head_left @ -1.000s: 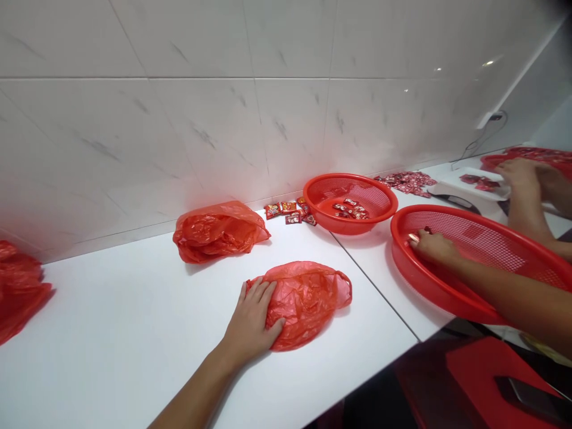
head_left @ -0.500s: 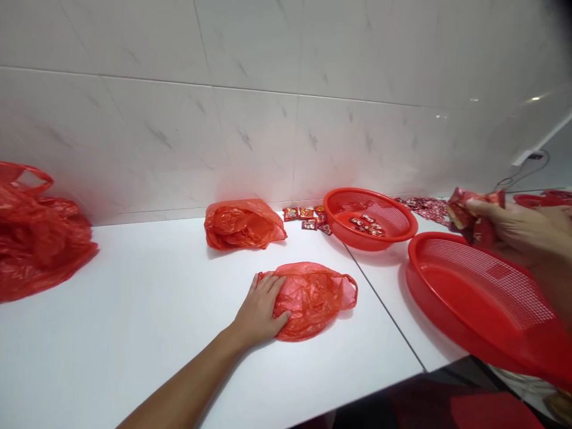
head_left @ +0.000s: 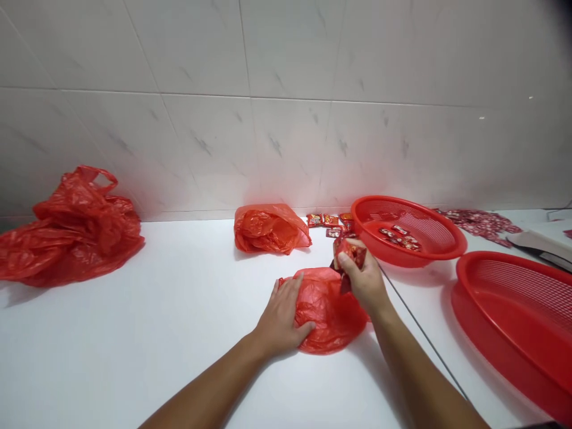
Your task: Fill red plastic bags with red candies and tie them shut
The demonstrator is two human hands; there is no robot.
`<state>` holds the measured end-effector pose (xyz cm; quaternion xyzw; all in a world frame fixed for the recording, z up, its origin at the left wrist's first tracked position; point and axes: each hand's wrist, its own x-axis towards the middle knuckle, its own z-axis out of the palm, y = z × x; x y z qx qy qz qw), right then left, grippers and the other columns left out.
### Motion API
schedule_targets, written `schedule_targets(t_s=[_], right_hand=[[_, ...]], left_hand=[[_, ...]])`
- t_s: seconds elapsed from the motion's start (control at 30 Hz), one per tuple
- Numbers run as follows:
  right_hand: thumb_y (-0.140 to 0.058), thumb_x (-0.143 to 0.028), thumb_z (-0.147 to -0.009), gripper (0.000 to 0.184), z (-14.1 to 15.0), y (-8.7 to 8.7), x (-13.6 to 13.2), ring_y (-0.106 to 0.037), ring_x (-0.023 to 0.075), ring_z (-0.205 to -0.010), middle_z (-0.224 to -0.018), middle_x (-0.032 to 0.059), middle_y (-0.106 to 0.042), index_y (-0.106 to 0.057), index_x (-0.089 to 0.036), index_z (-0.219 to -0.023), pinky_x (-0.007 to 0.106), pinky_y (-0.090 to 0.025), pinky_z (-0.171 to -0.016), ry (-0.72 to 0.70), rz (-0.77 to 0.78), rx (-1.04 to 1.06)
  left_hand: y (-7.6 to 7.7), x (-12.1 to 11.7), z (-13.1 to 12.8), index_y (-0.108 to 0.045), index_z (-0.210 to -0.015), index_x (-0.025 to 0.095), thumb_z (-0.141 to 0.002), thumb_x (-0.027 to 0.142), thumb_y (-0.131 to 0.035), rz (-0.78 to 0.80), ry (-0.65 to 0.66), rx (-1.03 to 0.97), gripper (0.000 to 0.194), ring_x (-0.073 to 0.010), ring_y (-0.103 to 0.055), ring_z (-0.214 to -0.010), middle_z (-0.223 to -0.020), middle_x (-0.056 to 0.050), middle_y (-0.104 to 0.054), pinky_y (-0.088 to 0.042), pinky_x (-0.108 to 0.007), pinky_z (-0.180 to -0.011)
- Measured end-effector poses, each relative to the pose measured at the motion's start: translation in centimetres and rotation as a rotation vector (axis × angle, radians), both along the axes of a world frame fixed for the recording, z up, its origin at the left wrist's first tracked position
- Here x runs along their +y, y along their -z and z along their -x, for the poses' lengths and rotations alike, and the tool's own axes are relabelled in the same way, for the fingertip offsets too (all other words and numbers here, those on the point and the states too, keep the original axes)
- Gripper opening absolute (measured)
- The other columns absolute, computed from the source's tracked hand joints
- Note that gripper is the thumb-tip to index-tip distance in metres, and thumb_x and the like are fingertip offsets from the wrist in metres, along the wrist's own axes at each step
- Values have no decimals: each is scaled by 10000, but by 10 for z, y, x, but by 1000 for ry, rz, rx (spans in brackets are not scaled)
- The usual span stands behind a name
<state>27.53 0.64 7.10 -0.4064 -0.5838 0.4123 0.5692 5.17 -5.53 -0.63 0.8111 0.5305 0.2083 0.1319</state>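
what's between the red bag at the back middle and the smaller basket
In the head view, a few small red packets lie between the bag and the basket.

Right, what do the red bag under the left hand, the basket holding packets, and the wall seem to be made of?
Red bag: thin, shiny plastic film; it crinkles and looks translucent.
Basket: probably moulded plastic, smooth and semi-glossy, with a perforated side.
Wall: likely glazed ceramic tile, with veining and faint reflections, though stone-look panels are possible.
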Motion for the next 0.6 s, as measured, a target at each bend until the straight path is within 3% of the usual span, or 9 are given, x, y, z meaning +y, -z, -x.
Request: schedule_targets(t_s=[0.1,0.2,0.3,0.43,0.6], right_hand=[[-685,-505,-949,374,7,24,1,-624,189,-815,-963,21,-662,-624,-257,-1222,359,-574,-768,31,-121,-112],[-694,-486,-951,380,0,35,0,-643,236,-1000,-1107,47,-681,-627,-269,-1254,429,-544,-948,-16,-195,-148],[-685,-492,-964,404,-7,38,0,-658,246,-1027,-1159,60,-682,-606,-281,-1300,433,-579,-916,-110,-143,-46],[-666,-523,-977,412,-8,40,-1,-671,223,-866,-1056,38,-677,-580,-313,-1320,387,-615,-727,-213,-25,107],[-646,-524,-991,382,-1,42,-2,-665,238,-1007,-1119,43,-681,-594,-300,-1296,432,-594,-916,-164,-78,34]], left_hand=[[1,0,0,-30,-1710,241,-890,534,-714,5,4,2,1107,-395,-245,-1614,-1759,-159,-238,-144,-692,-1310],[0,1,-1,10,-1709,248,-877,549,-733,2,5,7,1155,-404,-245,-1612,-1765,-156,-217,-142,-690,-1313],[-1,4,-2,77,-1704,245,-886,549,-728,9,-11,7,1187,-411,-238,-1613,-1771,-163,-186,-147,-682,-1316],[-2,6,-2,115,-1697,256,-889,568,-730,3,-17,3,1210,-429,-257,-1602,-1763,-172,-207,-164,-695,-1307],[-1,6,-2,109,-1697,271,-900,605,-711,-8,-1,45,1191,-437,-258,-1599,-1769,-163,-191,-170,-697,-1305]])
